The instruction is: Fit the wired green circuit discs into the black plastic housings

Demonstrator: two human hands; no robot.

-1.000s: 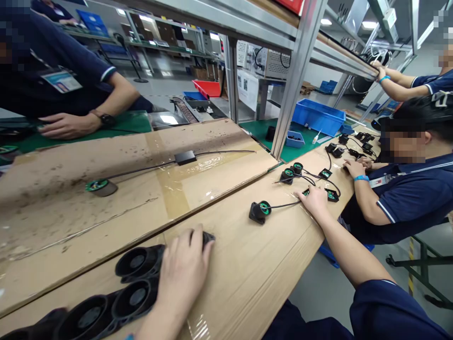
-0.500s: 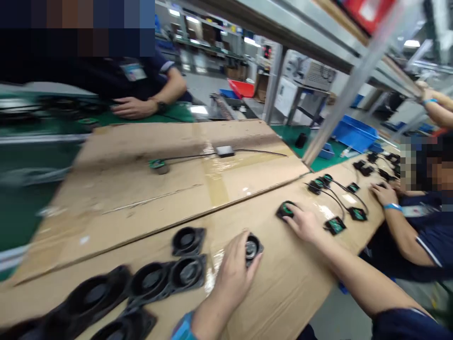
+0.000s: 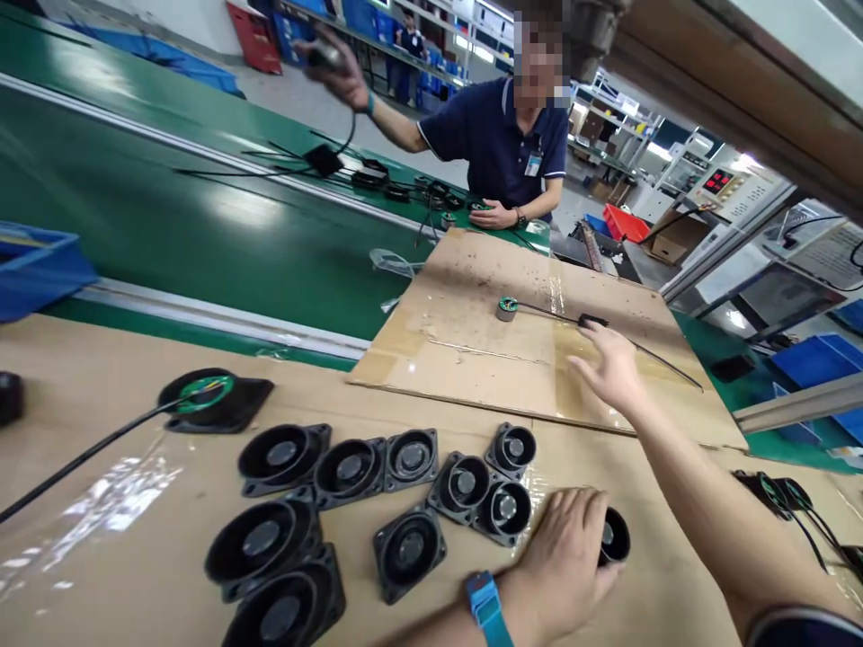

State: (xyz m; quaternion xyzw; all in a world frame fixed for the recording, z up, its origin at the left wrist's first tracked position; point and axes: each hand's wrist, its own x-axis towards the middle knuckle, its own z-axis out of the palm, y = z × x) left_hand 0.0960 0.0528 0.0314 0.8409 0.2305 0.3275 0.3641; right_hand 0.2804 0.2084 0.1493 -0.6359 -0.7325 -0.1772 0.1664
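My left hand (image 3: pixel 566 562), with a blue wrist strap, has its fingers curled round a black fan frame (image 3: pixel 616 537) lying on the cardboard. My right hand (image 3: pixel 612 368) is stretched over the raised cardboard sheet, thumb spread from the fingers. Its fingertips are at a small black block (image 3: pixel 593 320) on a thin cable; whether they touch it I cannot tell. At the cable's left end sits a round grey motor part with a green circuit board (image 3: pixel 507 309). Several more black fan frames (image 3: pixel 410 546) lie left of my left hand.
A black fan with a green board and cable (image 3: pixel 214 397) lies far left, near a blue bin (image 3: pixel 37 270). Across the green bench (image 3: pixel 297 243) a co-worker (image 3: pixel 495 135) lifts a dark part. A metal beam (image 3: pixel 701 99) crosses overhead. More cabled fans (image 3: pixel 772 492) lie right.
My view has swung left. My right hand has left the green-centred black fan part and moved over to the cable's block. My left hand stays on a fan frame.
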